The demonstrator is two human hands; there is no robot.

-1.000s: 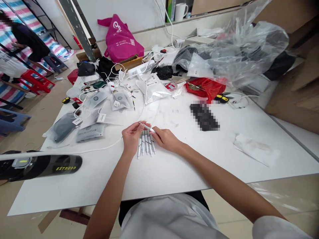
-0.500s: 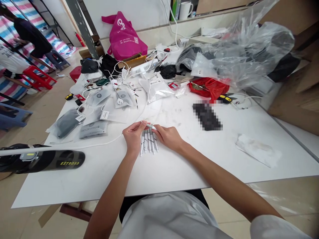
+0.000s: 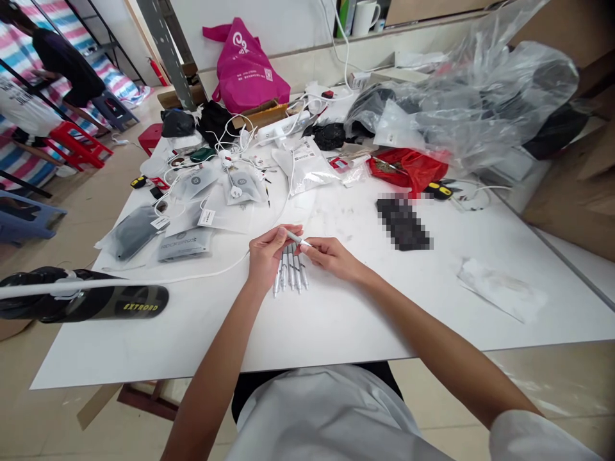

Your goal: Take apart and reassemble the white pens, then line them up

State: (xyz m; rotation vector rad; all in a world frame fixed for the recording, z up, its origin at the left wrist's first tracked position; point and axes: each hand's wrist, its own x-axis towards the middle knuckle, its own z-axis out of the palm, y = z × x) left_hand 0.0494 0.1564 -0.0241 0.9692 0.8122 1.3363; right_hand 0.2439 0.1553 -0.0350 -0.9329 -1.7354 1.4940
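Between my two hands is a pen with a grey grip and a white body, held at a slant above the table. My left hand is closed around its grey end, thumb on top. The fingers of my right hand pinch its white end; their tips partly hide it. Just below the hands, several white pens lie side by side on the white table, their far ends covered by my fingers.
A black bottle lies at the left edge, a white cable crossing it. Packaged pouches, a white plastic parcel and tangled cables stand behind. To the right are a pixelated dark object, a red bag and crumpled paper.
The pen has turned so that its white end slants down more toward my right hand. Both hands keep hold of it. The whole view has shifted slightly.
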